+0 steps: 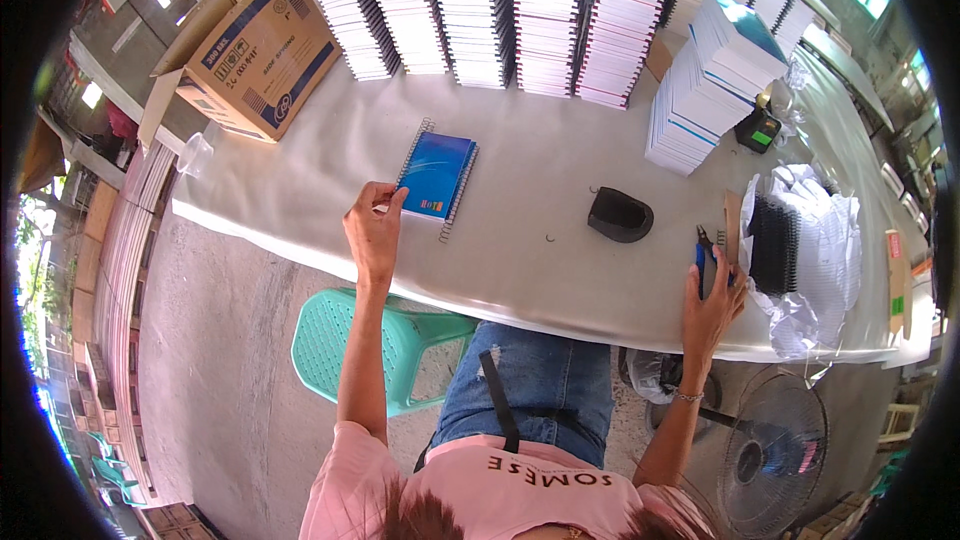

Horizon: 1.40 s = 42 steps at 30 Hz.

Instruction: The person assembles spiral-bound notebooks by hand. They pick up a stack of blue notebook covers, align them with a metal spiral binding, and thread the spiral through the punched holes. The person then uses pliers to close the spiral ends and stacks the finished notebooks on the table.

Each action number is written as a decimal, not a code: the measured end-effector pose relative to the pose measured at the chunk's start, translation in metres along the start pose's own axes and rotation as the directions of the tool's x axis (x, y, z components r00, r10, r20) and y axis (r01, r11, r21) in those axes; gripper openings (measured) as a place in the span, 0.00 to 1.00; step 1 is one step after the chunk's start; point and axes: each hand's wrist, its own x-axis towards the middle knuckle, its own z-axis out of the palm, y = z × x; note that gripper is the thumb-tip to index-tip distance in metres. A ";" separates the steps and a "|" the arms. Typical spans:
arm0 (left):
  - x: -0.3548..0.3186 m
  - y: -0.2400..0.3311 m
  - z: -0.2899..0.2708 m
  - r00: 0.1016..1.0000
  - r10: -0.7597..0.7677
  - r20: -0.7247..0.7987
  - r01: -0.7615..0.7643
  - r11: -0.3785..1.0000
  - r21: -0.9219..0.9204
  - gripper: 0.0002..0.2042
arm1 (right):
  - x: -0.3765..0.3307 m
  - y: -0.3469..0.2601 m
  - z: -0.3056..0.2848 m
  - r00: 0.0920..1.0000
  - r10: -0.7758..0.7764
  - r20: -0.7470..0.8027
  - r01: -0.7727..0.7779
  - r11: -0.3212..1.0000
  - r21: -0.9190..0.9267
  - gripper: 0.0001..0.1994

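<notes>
A small blue notebook (437,172) lies on the table in front of me. Wire coils run along both long sides, with loose ends sticking out past the top left and the bottom right. My left hand (373,230) is closed in a pinch at its lower left corner, thumb against the edge. Over at the right, my right hand (714,302) is wrapped around blue-handled cutting pliers (705,258), their jaws pointing away from me. Between the hands sits a black curved holder (619,214), and a tiny bit of cut wire (550,238) rests to its left.
Tall stacks of coil-bound books (470,20) line the far side. Unbound blue-edged stacks (700,100) stand far right. Black coils (774,246) lie on crumpled white paper (825,240). A cardboard box (262,55) is far left; a green stool (340,340) and a fan (770,450) stand below.
</notes>
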 end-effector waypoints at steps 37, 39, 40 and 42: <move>-0.025 0.014 -0.055 0.976 0.180 -0.122 -0.165 0.979 0.123 0.04 | 0.295 -0.089 -0.084 0.974 -0.086 0.211 -0.102 0.666 0.739 0.33; -0.024 0.013 -0.056 0.980 0.166 -0.107 -0.160 0.985 0.060 0.04 | 0.306 -0.084 -0.078 0.981 -0.087 0.174 -0.080 0.636 0.768 0.33; -0.024 0.013 -0.056 0.980 0.169 -0.106 -0.164 0.985 0.053 0.04 | 0.308 -0.084 -0.076 0.983 -0.089 0.159 -0.071 0.620 0.782 0.32; -0.026 0.016 -0.055 0.979 0.175 -0.103 -0.173 0.984 0.036 0.03 | 0.311 -0.081 -0.077 0.978 -0.151 0.143 -0.018 0.625 0.780 0.34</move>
